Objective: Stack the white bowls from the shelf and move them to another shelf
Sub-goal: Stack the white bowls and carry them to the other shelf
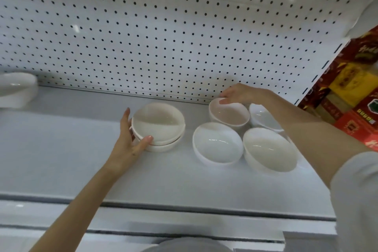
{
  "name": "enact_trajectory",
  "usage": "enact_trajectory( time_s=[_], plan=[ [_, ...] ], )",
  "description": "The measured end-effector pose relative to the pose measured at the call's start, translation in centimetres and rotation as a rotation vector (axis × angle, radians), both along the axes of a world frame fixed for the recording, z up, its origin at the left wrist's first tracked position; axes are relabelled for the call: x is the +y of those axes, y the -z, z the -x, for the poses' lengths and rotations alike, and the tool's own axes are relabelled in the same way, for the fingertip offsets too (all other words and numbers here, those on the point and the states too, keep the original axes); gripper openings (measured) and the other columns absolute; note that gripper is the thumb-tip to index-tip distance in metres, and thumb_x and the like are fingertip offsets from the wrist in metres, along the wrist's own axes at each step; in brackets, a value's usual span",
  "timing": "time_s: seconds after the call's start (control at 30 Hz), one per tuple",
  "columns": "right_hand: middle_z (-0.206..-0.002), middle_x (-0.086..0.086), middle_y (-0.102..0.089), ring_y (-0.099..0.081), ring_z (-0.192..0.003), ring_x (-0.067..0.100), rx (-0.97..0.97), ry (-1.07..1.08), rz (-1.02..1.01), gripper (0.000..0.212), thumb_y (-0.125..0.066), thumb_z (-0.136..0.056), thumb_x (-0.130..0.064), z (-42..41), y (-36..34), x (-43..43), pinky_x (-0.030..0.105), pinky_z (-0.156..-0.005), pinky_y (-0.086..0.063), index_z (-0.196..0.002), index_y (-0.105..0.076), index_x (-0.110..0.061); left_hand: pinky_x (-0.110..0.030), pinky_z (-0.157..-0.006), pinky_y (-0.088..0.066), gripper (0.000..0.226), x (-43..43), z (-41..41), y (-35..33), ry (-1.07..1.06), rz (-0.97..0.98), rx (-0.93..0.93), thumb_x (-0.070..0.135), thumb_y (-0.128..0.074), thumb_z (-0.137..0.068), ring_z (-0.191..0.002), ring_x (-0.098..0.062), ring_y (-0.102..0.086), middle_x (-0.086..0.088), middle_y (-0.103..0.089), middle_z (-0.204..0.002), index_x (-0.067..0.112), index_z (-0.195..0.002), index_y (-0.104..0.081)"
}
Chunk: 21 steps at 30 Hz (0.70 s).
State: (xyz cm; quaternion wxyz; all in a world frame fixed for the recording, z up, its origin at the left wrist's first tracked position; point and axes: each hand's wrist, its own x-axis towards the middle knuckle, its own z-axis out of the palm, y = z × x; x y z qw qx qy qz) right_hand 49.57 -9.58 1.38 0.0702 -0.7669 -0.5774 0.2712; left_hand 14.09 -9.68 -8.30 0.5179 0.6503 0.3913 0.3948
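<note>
White bowls sit on a pale grey shelf backed by a white pegboard with dark holes. To the left, a stack of two bowls stands on the shelf, the upper one nested in the lower. The left hand grips this stack from its left side, thumb pressed on the near rim and fingers wrapped round the far side.

To the right, near the pegboard, the right hand pinches the far rim of a tilted bowl, whose opening leans toward the camera; whether its base touches the shelf I cannot tell. Just in front of it rests the front centre bowl, and beside that the front right bowl. The back right bowl is partly hidden by the right forearm, which ends in a white sleeve.

A blurred white object sits at the shelf's left edge. Red and yellow boxes fill the neighbouring bay on the right.
</note>
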Motion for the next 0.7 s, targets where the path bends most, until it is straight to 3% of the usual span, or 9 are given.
enact_trajectory(
  time_s=[0.1, 0.2, 0.3, 0.47, 0.57, 0.7],
  plan=[
    [-0.114, -0.003, -0.062, -0.058, -0.109, 0.021, -0.048, -0.034, 0.03, 0.022, -0.064, -0.085, -0.049, -0.5, 0.8, 0.2, 0.043, -0.098, -0.047, -0.103, -0.069, -0.038, -0.004, -0.084, -0.04, 0.096, -0.4, -0.3, -0.4, -0.084, -0.009, -0.017, 0.022, -0.064, -0.083, -0.123, -0.018, -0.046, -0.001, -0.031, -0.146, 0.022, -0.151, 0.003],
    [-0.102, 0.0, -0.062, -0.061, -0.096, 0.024, -0.001, -0.017, -0.007, 0.009, -0.062, -0.084, -0.052, -0.6, 1.1, 0.1, 0.039, -0.078, -0.05, -0.081, -0.067, -0.046, -0.015, -0.091, -0.036, 0.08, -1.1, -0.9, -0.7, -0.136, -0.013, -0.034, 0.011, -0.052, -0.094, -0.124, -0.015, -0.045, -0.002, -0.028, -0.151, 0.021, -0.151, 0.003],
    [-0.103, 0.003, -0.064, -0.061, -0.092, 0.025, 0.05, 0.007, -0.018, 0.013, -0.063, -0.084, -0.053, -0.7, 1.0, 0.0, 0.039, -0.074, -0.049, -0.083, -0.069, -0.041, -0.025, -0.103, -0.034, 0.078, -1.9, -1.3, -0.8, -0.183, -0.003, -0.044, 0.017, -0.05, -0.094, -0.132, -0.019, -0.042, -0.003, -0.027, -0.152, 0.019, -0.152, 0.003],
    [-0.107, 0.001, -0.068, -0.062, -0.103, 0.03, 0.124, -0.003, -0.087, 0.01, -0.063, -0.089, -0.038, -1.0, 1.3, 0.1, 0.053, -0.089, -0.049, -0.088, -0.073, -0.034, -0.035, -0.111, -0.032, 0.079, -3.5, -1.4, -0.8, -0.297, 0.019, -0.038, 0.023, -0.053, -0.093, -0.137, -0.026, -0.036, -0.014, -0.021, -0.155, 0.021, -0.151, -0.001],
    [-0.112, 0.003, -0.067, -0.06, -0.106, 0.025, 0.187, 0.034, -0.138, 0.015, -0.064, -0.09, -0.03, -1.3, 1.6, 0.2, 0.044, -0.094, -0.049, -0.102, -0.072, -0.024, -0.042, -0.113, -0.031, 0.085, -4.5, -1.3, -1.1, -0.319, 0.008, -0.032, 0.033, -0.055, -0.086, -0.136, -0.026, -0.037, -0.014, -0.021, -0.154, 0.02, -0.151, -0.002],
    [-0.109, 0.008, -0.068, -0.058, -0.094, 0.017, 0.221, 0.063, -0.216, 0.013, -0.066, -0.089, -0.021, -1.8, 1.7, 0.1, 0.033, -0.086, -0.047, -0.1, -0.073, -0.017, -0.042, -0.113, -0.032, 0.1, -5.2, -1.0, -1.6, -0.35, 0.01, -0.038, 0.048, -0.055, -0.07, -0.136, -0.024, -0.038, -0.015, -0.024, -0.154, 0.02, -0.151, -0.004]
  ],
)
